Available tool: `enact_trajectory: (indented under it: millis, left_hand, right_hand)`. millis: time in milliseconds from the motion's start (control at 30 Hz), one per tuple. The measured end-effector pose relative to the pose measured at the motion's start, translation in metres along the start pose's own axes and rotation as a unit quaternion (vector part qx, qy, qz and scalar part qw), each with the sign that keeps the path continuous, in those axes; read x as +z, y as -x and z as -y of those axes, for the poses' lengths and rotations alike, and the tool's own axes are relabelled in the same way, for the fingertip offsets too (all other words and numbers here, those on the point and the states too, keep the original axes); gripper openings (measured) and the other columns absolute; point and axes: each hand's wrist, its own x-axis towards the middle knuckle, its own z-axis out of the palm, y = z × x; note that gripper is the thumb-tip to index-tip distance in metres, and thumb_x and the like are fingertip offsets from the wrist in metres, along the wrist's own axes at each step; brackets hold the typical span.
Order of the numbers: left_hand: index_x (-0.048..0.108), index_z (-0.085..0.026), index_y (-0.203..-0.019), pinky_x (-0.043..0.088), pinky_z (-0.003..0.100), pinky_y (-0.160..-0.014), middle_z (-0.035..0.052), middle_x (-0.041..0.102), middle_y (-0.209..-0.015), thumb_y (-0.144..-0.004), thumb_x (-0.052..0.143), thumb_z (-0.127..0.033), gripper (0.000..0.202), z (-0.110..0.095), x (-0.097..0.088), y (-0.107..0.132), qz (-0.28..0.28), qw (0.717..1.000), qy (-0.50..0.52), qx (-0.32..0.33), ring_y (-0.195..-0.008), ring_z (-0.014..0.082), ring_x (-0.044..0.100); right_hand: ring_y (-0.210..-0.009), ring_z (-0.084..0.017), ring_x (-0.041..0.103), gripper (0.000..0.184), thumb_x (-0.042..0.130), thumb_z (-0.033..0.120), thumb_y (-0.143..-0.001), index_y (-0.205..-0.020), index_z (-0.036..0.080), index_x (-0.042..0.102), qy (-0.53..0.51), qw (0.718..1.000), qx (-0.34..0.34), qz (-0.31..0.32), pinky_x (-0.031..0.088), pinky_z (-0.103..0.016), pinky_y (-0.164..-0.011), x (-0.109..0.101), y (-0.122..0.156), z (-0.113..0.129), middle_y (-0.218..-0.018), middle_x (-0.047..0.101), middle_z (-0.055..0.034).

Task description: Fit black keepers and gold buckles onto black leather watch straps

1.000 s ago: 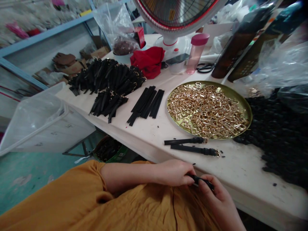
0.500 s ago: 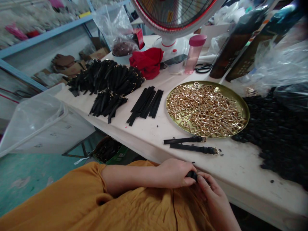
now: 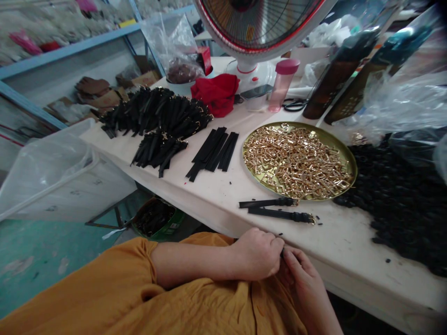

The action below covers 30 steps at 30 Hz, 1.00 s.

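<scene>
My left hand [image 3: 258,253] is closed, its back turned up, just off the table's front edge. My right hand [image 3: 303,272] meets it with thumb and fingers pinched together. Between them shows a small dark bit of a black strap [image 3: 282,252]; the fingers hide the rest. On the table beyond lie two black straps with gold buckles, the upper strap [image 3: 267,203] and the lower strap [image 3: 279,214]. Behind these stands a round gold tray [image 3: 353,160] heaped with gold buckles [image 3: 296,160].
Flat black strips [image 3: 211,151] lie left of the tray, near a pile of buckled straps [image 3: 157,111]. Small black loops [image 3: 401,209] are heaped at right. A fan [image 3: 249,70], red cloth [image 3: 216,95], pink bottle [image 3: 282,86] and scissors [image 3: 295,105] stand or lie behind.
My left fingers have curled further over the black strap, so less of it shows. Both hands stay together in the same place. The camera view has shifted slightly.
</scene>
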Motion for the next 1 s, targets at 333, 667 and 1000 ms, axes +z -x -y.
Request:
enact_trajectory:
  millis: [333,667,1000]
  left_hand:
    - [0.059,-0.013,-0.1,0.046,0.024,-0.07,-0.0013,0.062,-0.068,-0.075,0.046,-0.018,0.029,0.047,-0.022,-0.001,0.293,0.645,0.69,-0.147,-0.069,0.0117,0.061]
    - [0.06,-0.012,-0.093,0.047,0.023,-0.063,0.0006,0.063,-0.068,-0.064,0.071,-0.04,0.042,0.046,0.001,0.002,0.276,0.539,0.78,-0.159,-0.065,0.0122,0.061]
    - [0.06,-0.011,-0.081,0.044,0.02,-0.053,-0.0003,0.062,-0.065,-0.072,0.065,-0.036,0.027,0.037,0.01,-0.006,0.219,0.575,0.75,-0.243,-0.054,0.0086,0.058]
  right_hand:
    - [-0.044,-0.007,0.033,0.029,0.068,0.044,-0.067,-0.078,0.021,0.055,0.019,0.994,0.04,0.097,0.026,-0.02,-0.043,-0.01,0.006,0.013,-0.05,0.043,0.0058]
    - [-0.043,-0.007,0.033,0.031,0.07,0.044,-0.063,-0.074,0.021,0.053,0.001,0.992,0.088,0.094,0.023,-0.019,-0.042,-0.01,0.006,0.018,-0.05,0.044,0.0054]
    - [-0.047,-0.01,0.034,0.031,0.064,0.049,-0.067,-0.075,0.02,0.057,0.174,0.983,-0.052,-0.003,0.027,-0.021,-0.045,-0.001,0.009,0.025,-0.049,0.043,0.0053]
